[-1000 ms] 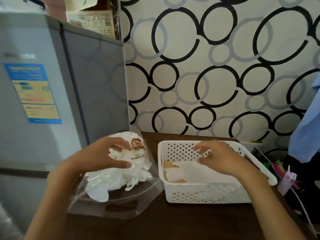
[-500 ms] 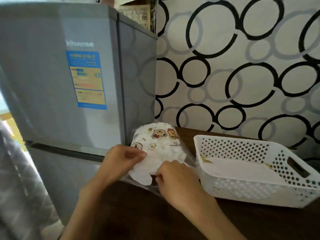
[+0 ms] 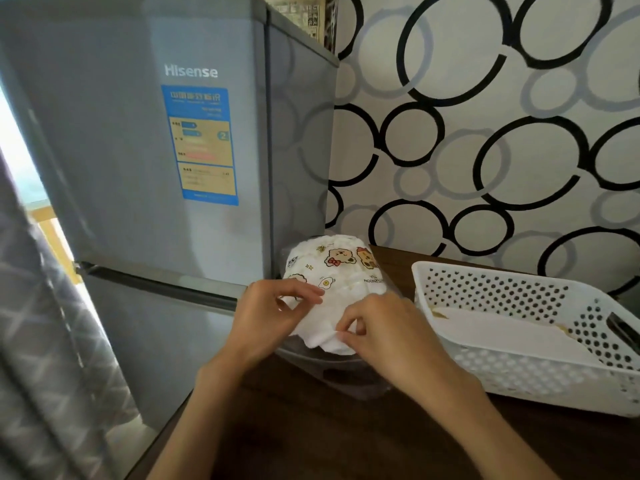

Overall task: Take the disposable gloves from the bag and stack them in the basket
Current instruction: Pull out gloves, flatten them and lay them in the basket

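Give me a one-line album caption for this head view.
Both hands, left and right, pinch gloves at the bag beside a basket.

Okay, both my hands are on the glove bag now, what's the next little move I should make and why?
Probably peel one glove free with the right hand and carry it to the basket. Its fingertips already pinch the white edge at the mouth of the bag, the left hand steadies the bundle of gloves, and the basket, holding flat white gloves, sits open just to the right.
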Available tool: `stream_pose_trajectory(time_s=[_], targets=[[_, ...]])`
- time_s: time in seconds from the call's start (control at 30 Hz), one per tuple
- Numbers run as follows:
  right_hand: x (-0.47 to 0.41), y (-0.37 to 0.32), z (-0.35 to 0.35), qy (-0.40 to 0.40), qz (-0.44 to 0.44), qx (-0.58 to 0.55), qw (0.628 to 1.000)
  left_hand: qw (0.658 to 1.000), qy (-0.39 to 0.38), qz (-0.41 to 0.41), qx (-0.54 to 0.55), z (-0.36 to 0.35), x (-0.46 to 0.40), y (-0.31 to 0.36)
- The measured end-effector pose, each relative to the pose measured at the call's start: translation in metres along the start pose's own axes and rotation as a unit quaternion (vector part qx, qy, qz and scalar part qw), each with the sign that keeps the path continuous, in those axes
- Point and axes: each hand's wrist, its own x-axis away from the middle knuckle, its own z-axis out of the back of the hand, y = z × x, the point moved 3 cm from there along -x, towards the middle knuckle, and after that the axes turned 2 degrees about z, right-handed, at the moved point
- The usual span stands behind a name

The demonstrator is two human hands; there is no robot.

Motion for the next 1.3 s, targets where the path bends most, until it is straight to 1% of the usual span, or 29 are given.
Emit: stream_pose_trajectory(time_s=[0.1, 0.2, 0.3, 0.37, 0.43, 0.5, 0.57, 0.63, 0.7, 0.77, 0.8, 0.83, 0.87, 0.93, 0.97, 1.0, 1.1, 1.2, 1.3], targets=[[0.004, 0.011, 0.018, 0.002, 0.001, -0.013, 1.000, 1.000, -0.009, 0.008, 0.005, -0.002, 0.001, -0.005], [0.001, 0.024, 0.023, 0.023, -0.005, -0.113, 0.993, 0.999, -0.011, 0.014, 0.034, -0.003, 0.001, -0.008], [-0.007, 0.033, 0.017, 0.009, -0.016, -0.224, 0.974, 0.997, -0.026, 0.034, 0.061, -0.006, 0.000, -0.009], [-0.010, 0.039, 0.012, 0.014, -0.044, -0.288, 0.957, 0.995, -0.040, 0.057, 0.072, -0.006, -0.001, -0.011], [-0.012, 0.044, 0.007, 0.025, -0.079, -0.322, 0.943, 0.991, -0.066, 0.065, 0.095, -0.005, -0.001, -0.011], [-0.013, 0.045, 0.002, 0.019, -0.105, -0.345, 0.932, 0.989, -0.098, 0.043, 0.102, -0.006, 0.000, -0.007], [-0.014, 0.044, -0.001, 0.018, -0.114, -0.336, 0.935, 0.993, -0.097, 0.016, 0.067, -0.009, 0.001, -0.003], [-0.013, 0.042, 0.003, 0.024, -0.103, -0.312, 0.944, 0.997, -0.052, 0.010, 0.054, -0.010, 0.000, -0.001], [-0.008, 0.037, 0.010, -0.001, -0.070, -0.284, 0.956, 0.997, -0.020, 0.015, 0.075, -0.009, -0.002, 0.000], [-0.002, 0.028, 0.013, -0.049, -0.051, -0.208, 0.976, 0.995, -0.013, 0.020, 0.092, -0.008, -0.002, -0.001], [0.000, 0.023, 0.013, -0.054, -0.045, -0.146, 0.987, 0.995, -0.013, 0.023, 0.096, -0.007, -0.002, -0.001], [0.001, 0.020, 0.013, -0.040, -0.043, -0.089, 0.994, 0.995, -0.015, 0.029, 0.097, -0.007, -0.002, -0.001], [0.000, 0.019, 0.012, -0.009, -0.043, -0.059, 0.997, 0.995, -0.017, 0.035, 0.095, -0.007, -0.002, -0.002], [-0.004, 0.023, 0.011, 0.050, -0.052, -0.079, 0.994, 0.994, -0.026, 0.048, 0.092, -0.008, -0.001, -0.003], [-0.005, 0.028, 0.011, 0.064, -0.058, -0.101, 0.991, 0.993, -0.028, 0.053, 0.098, -0.008, -0.001, -0.003], [-0.007, 0.032, 0.010, 0.063, -0.062, -0.122, 0.989, 0.993, -0.027, 0.056, 0.105, -0.008, -0.001, -0.002], [-0.008, 0.038, 0.009, 0.019, -0.055, -0.153, 0.987, 0.995, -0.006, 0.043, 0.094, -0.008, -0.001, -0.001], [-0.007, 0.036, 0.009, -0.006, -0.048, -0.155, 0.987, 0.997, 0.005, 0.028, 0.073, -0.006, -0.001, 0.002], [-0.005, 0.035, 0.010, -0.001, -0.041, -0.134, 0.990, 0.997, -0.010, 0.013, 0.080, -0.002, 0.000, 0.005]])
